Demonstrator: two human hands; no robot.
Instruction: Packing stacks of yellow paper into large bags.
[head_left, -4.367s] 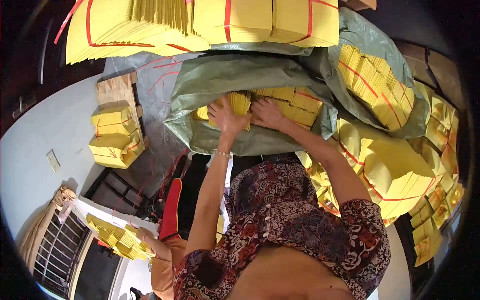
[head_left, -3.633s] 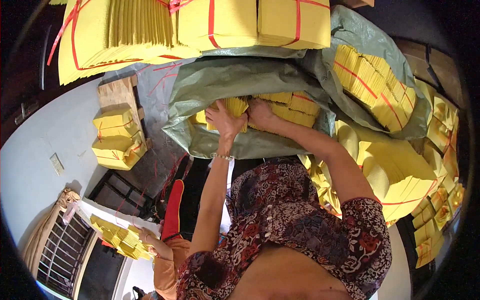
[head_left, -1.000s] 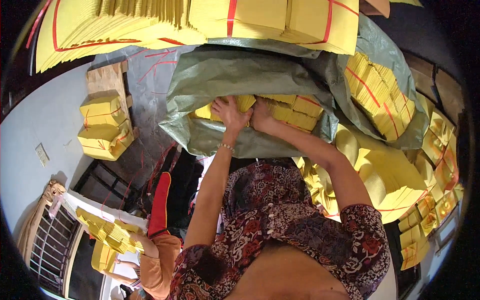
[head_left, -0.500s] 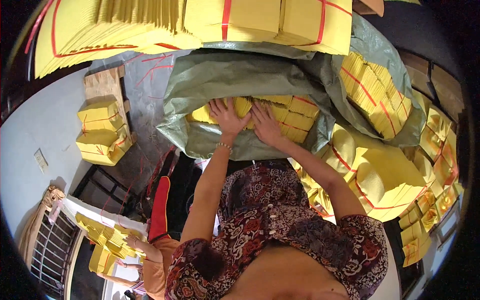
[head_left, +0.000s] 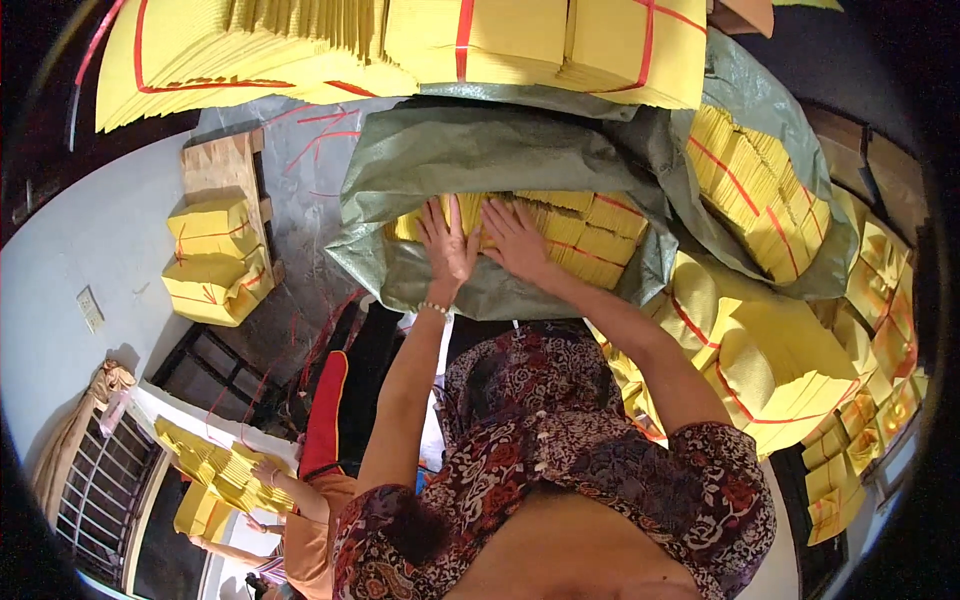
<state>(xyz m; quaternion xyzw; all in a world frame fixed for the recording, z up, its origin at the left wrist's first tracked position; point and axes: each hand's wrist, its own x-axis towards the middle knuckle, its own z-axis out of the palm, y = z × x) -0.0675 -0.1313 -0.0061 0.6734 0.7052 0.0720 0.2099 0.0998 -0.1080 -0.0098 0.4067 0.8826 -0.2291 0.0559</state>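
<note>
Both hands spread flat: left hand and right hand are pressing on yellow paper bundles sitting inside the open green woven sack. Bundles are looking dense, heavy, floppy-edged; best gripped under the red straps.

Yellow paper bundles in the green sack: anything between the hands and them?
Nothing visible. The left hand and right hand lie flat, directly on the yellow paper bundles inside the open mouth of the green woven sack. The sack's edge is folded back around them, not over them.
</note>
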